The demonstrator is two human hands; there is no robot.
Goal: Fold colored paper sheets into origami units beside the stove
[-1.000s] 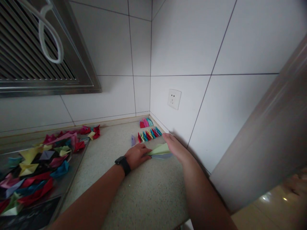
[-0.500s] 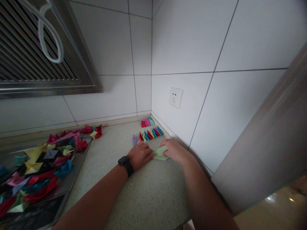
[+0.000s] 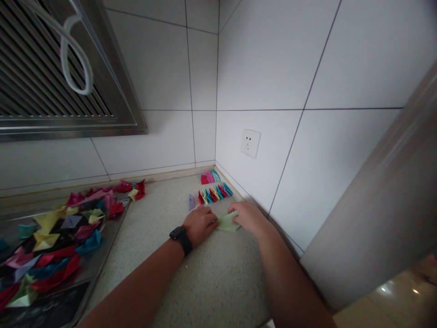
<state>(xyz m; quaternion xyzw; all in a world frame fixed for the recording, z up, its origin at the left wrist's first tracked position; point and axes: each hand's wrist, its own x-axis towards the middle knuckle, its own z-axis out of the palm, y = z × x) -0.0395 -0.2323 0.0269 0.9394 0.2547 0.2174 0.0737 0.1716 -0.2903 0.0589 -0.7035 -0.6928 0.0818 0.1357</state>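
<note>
Bare counter [image 3: 211,282] runs from frame bottom up to centre, w/ room to pass. Row of small folded papers [image 3: 213,193] and a pink/teal cluster [image 3: 209,176] block the far corner, centre frame. Tiled wall [image 3: 273,150] closes the right. Paper pile [image 3: 51,241] fills lower left; vent grille [image 3: 51,77] overhangs upper left.
</note>
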